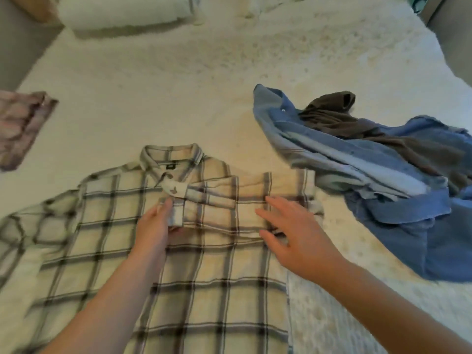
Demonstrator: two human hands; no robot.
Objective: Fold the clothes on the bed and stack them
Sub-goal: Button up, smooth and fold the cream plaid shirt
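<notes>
From the head camera, a cream plaid shirt (158,251) with dark checks lies flat on the bed (178,98), collar toward twelve o'clock, filling the lower left and middle of the view. Its right sleeve (229,200) is folded across the chest, running from three o'clock toward the middle, with the cuff ending just below the collar. The left hand (155,226) comes in from six o'clock and grips that cuff end, thumb on top and fingers curled under the fabric edge. The right hand (293,231) reaches in from about four o'clock and lies over the folded sleeve with fingers straight and spread, holding nothing; whether the palm presses the cloth or hovers just above it cannot be told. The shirt's other sleeve spreads unfolded toward nine o'clock. At about two to three o'clock from the shirt, just beside its shoulder, a crumpled blue denim shirt (370,175) lies in a heap, and a dark brown garment (332,118) is draped over its top. Well apart at ten o'clock, by the left edge of the view, sits a folded pinkish patterned garment (23,129). A white pillow (122,14) rests at the far end of the bed, toward eleven o'clock.
</notes>
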